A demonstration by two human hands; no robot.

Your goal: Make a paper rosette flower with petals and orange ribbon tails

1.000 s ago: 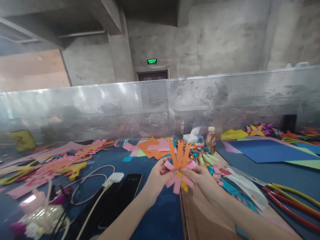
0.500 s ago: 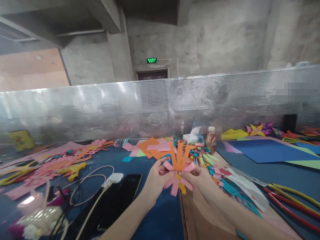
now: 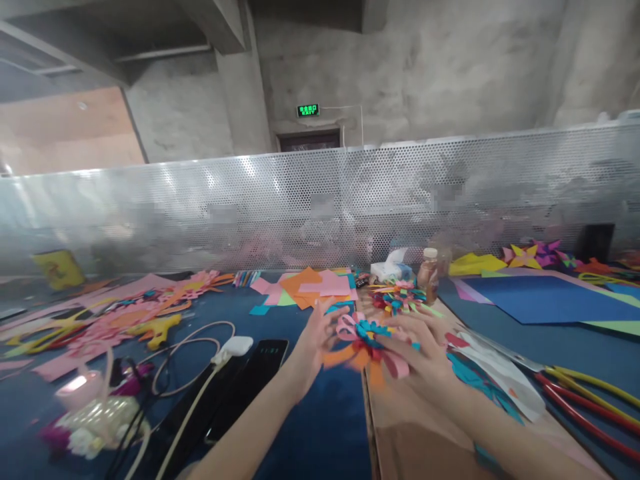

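A layered paper flower (image 3: 371, 332) hangs between my two hands above the seam of the table. Its teal fringed centre faces up, with pink looped strips and blurred orange strips around it. My left hand (image 3: 316, 340) grips the flower's left edge by a pink loop, fingers curved. On the opposite side my right hand (image 3: 425, 343) has its fingers bent over the right edge, near the teal centre. The fingertips underneath are hidden.
Right of my hands lie large scissors (image 3: 543, 369) and teal scraps. Behind stand a bottle (image 3: 429, 273) and a tissue pack (image 3: 391, 268). On the left are a phone (image 3: 250, 387), a cable with a white charger (image 3: 236, 347), a yellow glue gun (image 3: 156, 328) and pink paper flowers.
The flower has been turned: its teal centre now shows where upright orange strips stood before. Both hands have shifted their grip, and the right fingers have spread over it.
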